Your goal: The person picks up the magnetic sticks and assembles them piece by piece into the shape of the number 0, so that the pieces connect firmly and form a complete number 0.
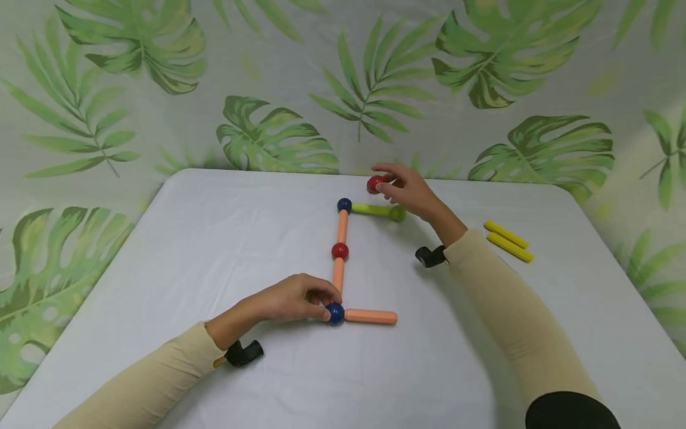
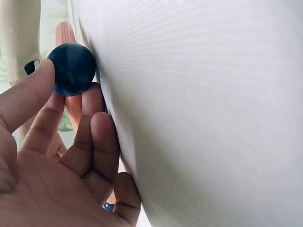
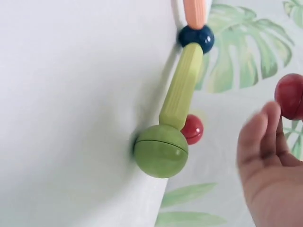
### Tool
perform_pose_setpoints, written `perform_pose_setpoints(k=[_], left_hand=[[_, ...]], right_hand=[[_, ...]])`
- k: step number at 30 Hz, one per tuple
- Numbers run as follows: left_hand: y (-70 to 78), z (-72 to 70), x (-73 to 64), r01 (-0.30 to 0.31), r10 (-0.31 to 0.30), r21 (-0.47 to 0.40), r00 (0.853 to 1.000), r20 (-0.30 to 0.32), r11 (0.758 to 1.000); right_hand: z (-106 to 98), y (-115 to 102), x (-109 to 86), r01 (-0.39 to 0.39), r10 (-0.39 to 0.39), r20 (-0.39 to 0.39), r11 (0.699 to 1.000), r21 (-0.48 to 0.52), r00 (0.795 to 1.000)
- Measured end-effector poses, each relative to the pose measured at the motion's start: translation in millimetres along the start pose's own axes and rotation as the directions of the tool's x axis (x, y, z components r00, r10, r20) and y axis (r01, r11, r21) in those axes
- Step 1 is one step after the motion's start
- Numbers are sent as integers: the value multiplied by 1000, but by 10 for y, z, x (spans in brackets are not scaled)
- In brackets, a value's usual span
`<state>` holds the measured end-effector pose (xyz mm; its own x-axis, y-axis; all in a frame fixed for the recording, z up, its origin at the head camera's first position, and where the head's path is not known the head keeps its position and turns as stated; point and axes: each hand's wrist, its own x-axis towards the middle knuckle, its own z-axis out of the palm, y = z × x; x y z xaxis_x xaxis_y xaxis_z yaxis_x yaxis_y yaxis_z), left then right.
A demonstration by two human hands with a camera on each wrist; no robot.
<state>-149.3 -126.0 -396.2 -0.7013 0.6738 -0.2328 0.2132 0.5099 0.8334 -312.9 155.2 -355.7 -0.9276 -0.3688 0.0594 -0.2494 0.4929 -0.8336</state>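
Observation:
My left hand pinches a blue ball between thumb and fingers at the near corner of a row of rods and balls. An orange rod extends right from that ball; another orange rod leads away to a red ball. Beyond it, an orange rod meets a second blue ball, from which a light green rod runs to a green ball. Raised behind this green end, my right hand holds a red ball at its fingertips.
Two yellow rods lie side by side at the right of the white table. In the right wrist view, another red ball shows partly behind the light green rod. A leaf-patterned cloth hangs beyond the far edge.

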Motion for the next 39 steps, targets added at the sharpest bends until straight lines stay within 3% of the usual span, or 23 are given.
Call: perform_pose_setpoints(k=[5,11,16,19,26,34,39], left_hand=[[6,10,0,1,-1,-2,1000,2,1000],[13,14,1,8,-8,13,1000,0,1000],[7,4,1,11,-11,20,1000,-3,1000],[7,0,2,10,-10,16,1000,-2,1000],[10,12,1,15,-15,11,1000,-5,1000],[19,23,11,21,-21,22,1000,-1,1000],[30,24,12,21,-21,29,1000,-1,999]], right_hand=[[-44,29,-186,-70,57,88,985,158,994],[-94,58,-460,-110,77,151,968,224,986],[-149,90,-705,-76,55,172,990,120,984],[-184,138,-841,-56,55,168,998,1,984],[-239,273,-1167,-23,53,132,975,-220,990],[-247,365,-1654,-5,62,180,954,-299,982],[-254,404,-1842,9,64,220,949,-316,973]])
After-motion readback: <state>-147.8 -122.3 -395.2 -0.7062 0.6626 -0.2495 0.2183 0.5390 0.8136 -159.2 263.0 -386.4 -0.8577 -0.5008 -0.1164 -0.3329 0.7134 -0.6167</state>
